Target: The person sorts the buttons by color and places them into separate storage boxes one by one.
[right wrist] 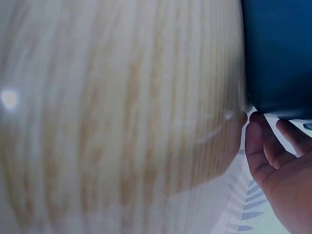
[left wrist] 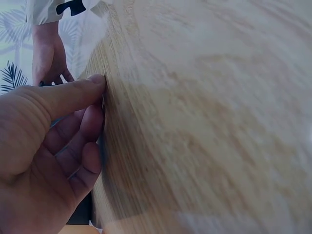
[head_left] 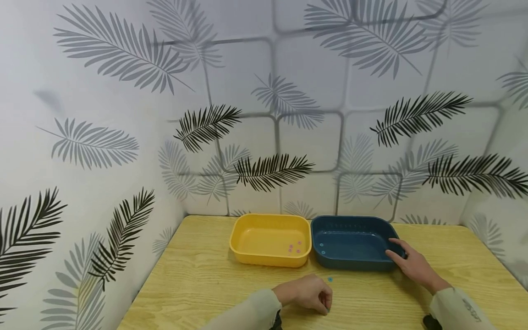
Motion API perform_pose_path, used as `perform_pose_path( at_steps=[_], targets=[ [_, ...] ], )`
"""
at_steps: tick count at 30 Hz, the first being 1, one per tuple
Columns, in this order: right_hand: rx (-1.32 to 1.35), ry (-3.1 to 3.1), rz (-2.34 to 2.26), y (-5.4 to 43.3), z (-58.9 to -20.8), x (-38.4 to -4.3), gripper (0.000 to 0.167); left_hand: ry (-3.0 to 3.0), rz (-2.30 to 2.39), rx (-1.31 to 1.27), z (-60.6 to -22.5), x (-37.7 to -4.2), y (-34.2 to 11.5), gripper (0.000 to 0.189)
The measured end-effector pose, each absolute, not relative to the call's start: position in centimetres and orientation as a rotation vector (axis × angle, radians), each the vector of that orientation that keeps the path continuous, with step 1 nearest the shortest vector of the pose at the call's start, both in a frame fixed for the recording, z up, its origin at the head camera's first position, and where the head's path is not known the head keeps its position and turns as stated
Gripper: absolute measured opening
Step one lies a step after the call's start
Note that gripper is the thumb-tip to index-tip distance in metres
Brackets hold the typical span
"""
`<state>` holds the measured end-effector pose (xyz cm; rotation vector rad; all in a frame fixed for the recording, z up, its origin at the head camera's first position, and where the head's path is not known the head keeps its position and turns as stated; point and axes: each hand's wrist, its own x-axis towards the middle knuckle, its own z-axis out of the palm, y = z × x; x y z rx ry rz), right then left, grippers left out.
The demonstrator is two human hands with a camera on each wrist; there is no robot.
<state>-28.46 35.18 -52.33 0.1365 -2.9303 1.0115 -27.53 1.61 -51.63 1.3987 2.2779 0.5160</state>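
Observation:
My left hand (head_left: 310, 293) is low over the table, its fingers curled and its thumb and index fingertips together at the wood. A tiny bluish piece (head_left: 328, 310) shows at those fingertips, mostly hidden. Just beyond that hand a small blue piece (head_left: 330, 279) lies on the table. My right hand (head_left: 416, 266) is at the right front corner of the dark blue bin (head_left: 354, 265), thumb and fingers spread over its rim. In the right wrist view its fingers (right wrist: 254, 139) appear beside the bin's corner. Two light-blue pieces (head_left: 322, 249) lie inside the bin at its left end.
A yellow bin (head_left: 268, 261) stands left of the blue one, nearly touching it. Several small pink pieces (head_left: 294, 247) lie at its right end. Both bins are near the back of the wooden table (head_left: 198, 275), before a leaf-patterned wall (head_left: 288, 137).

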Motion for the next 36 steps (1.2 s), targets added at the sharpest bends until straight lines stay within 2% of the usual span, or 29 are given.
perform_pose_path(
  at_steps=[20, 36],
  targets=[
    [0.125, -2.944, 1.019, 35.3, -52.4, -28.6, 0.068, 2.271, 0.689, 1.392, -50.2, -28.0, 1.1, 0.004],
    [0.125, -2.947, 1.012, 35.3, -52.4, -28.7, 0.068, 2.346, 1.192, 1.038, -47.3, -29.0, 1.8, 0.003]
  ],
)
